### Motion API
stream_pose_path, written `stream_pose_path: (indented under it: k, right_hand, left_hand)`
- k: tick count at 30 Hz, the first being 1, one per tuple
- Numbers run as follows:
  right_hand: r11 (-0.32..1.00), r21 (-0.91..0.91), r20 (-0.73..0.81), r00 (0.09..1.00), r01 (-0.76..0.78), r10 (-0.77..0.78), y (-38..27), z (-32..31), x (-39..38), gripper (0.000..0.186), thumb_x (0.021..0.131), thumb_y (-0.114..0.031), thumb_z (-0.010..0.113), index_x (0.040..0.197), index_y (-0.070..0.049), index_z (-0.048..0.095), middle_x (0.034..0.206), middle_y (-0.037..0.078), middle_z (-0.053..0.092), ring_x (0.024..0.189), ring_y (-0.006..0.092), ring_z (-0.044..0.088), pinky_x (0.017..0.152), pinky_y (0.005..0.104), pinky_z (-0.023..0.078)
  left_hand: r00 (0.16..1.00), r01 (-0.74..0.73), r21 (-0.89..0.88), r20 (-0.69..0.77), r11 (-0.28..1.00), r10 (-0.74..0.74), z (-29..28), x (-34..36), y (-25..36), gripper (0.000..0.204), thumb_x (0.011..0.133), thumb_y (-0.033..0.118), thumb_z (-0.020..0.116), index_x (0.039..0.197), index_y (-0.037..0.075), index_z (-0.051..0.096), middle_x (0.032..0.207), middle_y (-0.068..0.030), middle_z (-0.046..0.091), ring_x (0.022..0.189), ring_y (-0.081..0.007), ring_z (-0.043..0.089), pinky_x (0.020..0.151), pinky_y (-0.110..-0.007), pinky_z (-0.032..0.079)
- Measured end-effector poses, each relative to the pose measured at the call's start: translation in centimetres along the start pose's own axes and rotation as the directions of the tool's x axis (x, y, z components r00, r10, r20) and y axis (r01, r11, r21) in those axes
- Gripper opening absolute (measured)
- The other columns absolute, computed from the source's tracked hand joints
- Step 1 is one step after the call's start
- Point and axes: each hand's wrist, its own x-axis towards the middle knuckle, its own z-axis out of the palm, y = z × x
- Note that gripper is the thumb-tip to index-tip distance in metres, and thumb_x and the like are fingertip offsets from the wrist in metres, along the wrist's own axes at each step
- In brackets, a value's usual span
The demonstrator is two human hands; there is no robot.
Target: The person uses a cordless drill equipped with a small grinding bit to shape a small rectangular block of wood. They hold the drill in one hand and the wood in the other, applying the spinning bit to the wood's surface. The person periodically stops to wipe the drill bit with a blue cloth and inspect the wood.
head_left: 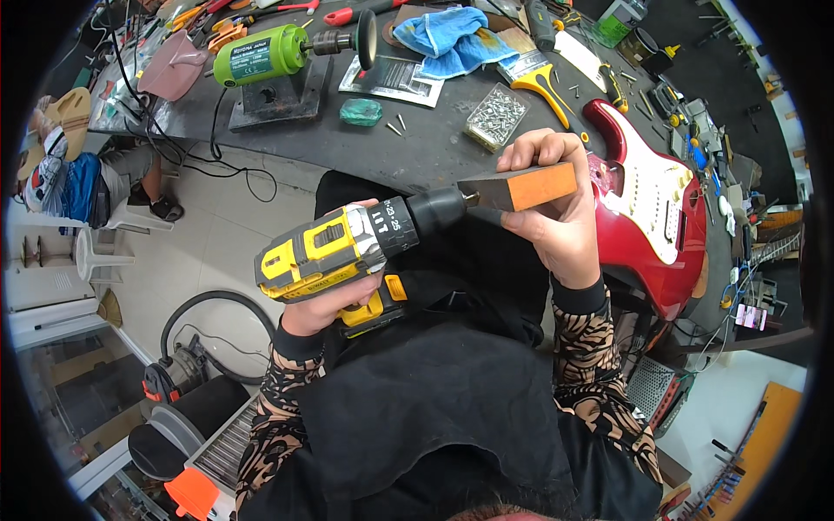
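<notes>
My left hand (326,308) is closed around the grip of a yellow and black cordless drill (326,252), held over my lap with its chuck pointing right. A short bit in the chuck meets the near end of a small rectangular block (534,187), dark on one face and orange-brown on another. My right hand (565,221) pinches this block, thumb below and fingers above. Whether the bit has entered the block or only touches it, I cannot tell. Just right of that hand lies a red electric guitar body (643,265) with a white pickguard.
On the dark workbench (347,156) stand a green bench grinder (265,56), a clear box of screws (497,116), a blue cloth (452,39) and yellow-handled pliers (543,82). A vacuum cleaner (187,365) with a hose is on the floor at left. Another person (95,174) sits far left.
</notes>
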Motion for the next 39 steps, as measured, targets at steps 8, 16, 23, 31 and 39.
stream_pose_path:
  k: [8, 16, 23, 31, 39]
  right_hand:
    - [0.998, 0.014, 0.018, 0.998, -0.061, 0.061, -0.4, -0.3, -0.1, 0.071, 0.077, 0.004, 0.092, 0.129, -0.014, 0.048, 0.125, 0.008, 0.058, 0.123, 0.0214, 0.060, 0.111, 0.0386, 0.049]
    - [0.982, 0.034, 0.024, 0.982, -0.185, 0.185, -1.1, -0.8, 0.2, 0.080, 0.079, -0.008, 0.092, 0.144, -0.011, 0.045, 0.128, 0.009, 0.059, 0.123, 0.0197, 0.059, 0.111, 0.0346, 0.047]
    - [0.965, -0.029, -0.069, 0.964, -0.259, 0.257, -1.2, 0.1, 0.7, 0.083, 0.084, -0.030, 0.083, 0.153, -0.008, 0.043, 0.131, 0.013, 0.057, 0.112, 0.0201, 0.063, 0.100, 0.0322, 0.052]
    - [0.950, 0.056, 0.019, 0.952, -0.306, 0.306, -0.5, 0.7, 1.1, 0.070, 0.095, -0.036, 0.071, 0.152, -0.005, 0.045, 0.134, 0.014, 0.058, 0.095, 0.0192, 0.066, 0.082, 0.0296, 0.055]
    - [0.878, 0.215, 0.098, 0.904, -0.428, 0.417, 0.0, 1.9, 1.0, 0.073, 0.095, -0.045, 0.069, 0.151, -0.004, 0.049, 0.134, 0.012, 0.060, 0.086, 0.0187, 0.063, 0.074, 0.0295, 0.050]
  left_hand:
    - [0.999, 0.029, -0.007, -0.025, 1.000, -0.029, 0.0, 0.3, 0.1, 0.090, 0.088, 0.001, 0.080, 0.168, 0.006, 0.041, 0.093, -0.0064, 0.068, 0.067, -0.0116, 0.060, 0.063, -0.027, 0.047]
    - [0.991, 0.126, -0.178, 0.064, 0.976, -0.117, -0.3, 0.3, 0.2, 0.087, 0.084, -0.003, 0.081, 0.165, 0.002, 0.047, 0.103, -0.0058, 0.072, 0.077, -0.0102, 0.064, 0.069, -0.027, 0.049]
    - [0.990, 0.117, -0.145, 0.091, 0.982, -0.105, -0.3, 0.4, -0.7, 0.071, 0.087, -0.002, 0.080, 0.154, 0.003, 0.059, 0.095, -0.0068, 0.070, 0.069, -0.0104, 0.060, 0.064, -0.028, 0.046]
    - [0.979, 0.148, -0.156, 0.161, 0.977, -0.123, -1.8, -0.2, -1.8, 0.069, 0.090, 0.008, 0.081, 0.153, 0.002, 0.054, 0.084, -0.0118, 0.066, 0.060, -0.0155, 0.055, 0.059, -0.031, 0.046]
    - [0.983, 0.148, -0.234, 0.138, 0.961, -0.118, -1.1, -0.4, -1.4, 0.055, 0.088, 0.008, 0.082, 0.139, 0.000, 0.064, 0.082, -0.0095, 0.066, 0.059, -0.0141, 0.055, 0.058, -0.029, 0.044]
